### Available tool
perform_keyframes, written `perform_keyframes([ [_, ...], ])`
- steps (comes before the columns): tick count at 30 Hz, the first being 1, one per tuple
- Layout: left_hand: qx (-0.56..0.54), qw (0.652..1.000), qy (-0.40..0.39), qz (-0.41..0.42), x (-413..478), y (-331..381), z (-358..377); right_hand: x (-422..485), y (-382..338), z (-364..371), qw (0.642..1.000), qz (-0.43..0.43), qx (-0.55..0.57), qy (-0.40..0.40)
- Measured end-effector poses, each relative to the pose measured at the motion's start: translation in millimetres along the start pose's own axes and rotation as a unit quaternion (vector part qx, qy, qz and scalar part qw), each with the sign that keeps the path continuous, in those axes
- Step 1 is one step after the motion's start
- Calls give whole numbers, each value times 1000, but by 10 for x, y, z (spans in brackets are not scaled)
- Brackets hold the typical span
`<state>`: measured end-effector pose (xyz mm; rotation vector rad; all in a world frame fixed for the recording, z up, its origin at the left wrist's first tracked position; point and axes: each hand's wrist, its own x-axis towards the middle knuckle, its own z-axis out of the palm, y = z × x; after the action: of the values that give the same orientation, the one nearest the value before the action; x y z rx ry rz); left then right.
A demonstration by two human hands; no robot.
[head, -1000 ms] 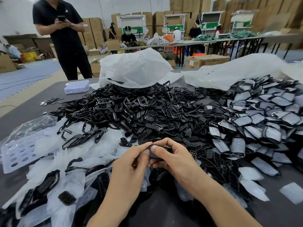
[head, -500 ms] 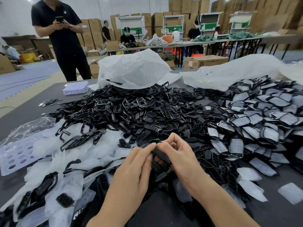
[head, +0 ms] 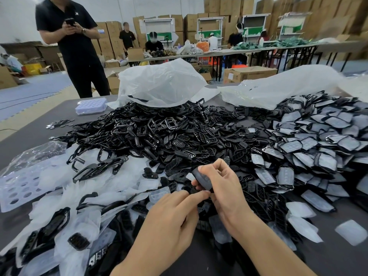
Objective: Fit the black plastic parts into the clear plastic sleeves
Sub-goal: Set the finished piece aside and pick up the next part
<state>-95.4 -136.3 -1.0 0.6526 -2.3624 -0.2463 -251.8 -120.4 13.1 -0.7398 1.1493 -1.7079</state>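
My right hand [head: 223, 188] grips a black plastic part in a clear sleeve [head: 200, 177], holding it upright above the table. The fingertips of my left hand [head: 175, 216] touch its lower end; whether they pinch it I cannot tell. A big heap of loose black parts [head: 159, 134] fills the middle of the table. To the right lies a pile of sleeved parts [head: 318, 140]. Loose clear sleeves [head: 65, 194] are spread at the left, mixed with black frames.
The dark table [head: 338, 259] shows bare surface at the front right. White plastic bags [head: 161, 84] lie behind the heap. A clear tray [head: 90, 105] sits at the back left. A person in black [head: 73, 40] stands past the far edge, holding a phone.
My right hand has lifted and turned the piece upright, so its sleeved face now shows. My left hand has dropped to its lower end. The view has shifted slightly.
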Motion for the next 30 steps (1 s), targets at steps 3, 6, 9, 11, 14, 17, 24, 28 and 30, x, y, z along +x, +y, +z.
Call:
perform_keyframes([
  [3, -45, 997, 43, -55, -4, -46, 0, 16, 7, -5, 1000, -5, 7, 2],
  [6, -124, 979, 89, -136, -3, -86, 12, 8, 2, -9, 1000, -5, 6, -8],
  [9, -178, 959, 123, -184, 10, -118, 14, -6, -2, 2, 999, 15, 15, -30],
  [11, -201, 950, 131, -199, 25, -112, 6, -24, -3, 12, 998, 22, 8, -51],
  [14, -249, 934, 123, -226, 58, -87, -6, -57, 20, 38, 994, 12, -23, -107],
  [17, -258, 930, 117, -233, 74, -89, -12, -56, 61, 59, 986, -5, -69, -150],
  [24, -218, 932, 129, -260, 58, -178, -8, -7, 110, -54, 940, -72, -265, -204],
  [28, -213, 933, 126, -260, 61, -186, -1, -13, 115, -75, 927, -37, -283, -242],
  [30, -221, 932, 128, -257, 67, -183, 5, -5, 84, -89, 929, -35, -291, -225],
])
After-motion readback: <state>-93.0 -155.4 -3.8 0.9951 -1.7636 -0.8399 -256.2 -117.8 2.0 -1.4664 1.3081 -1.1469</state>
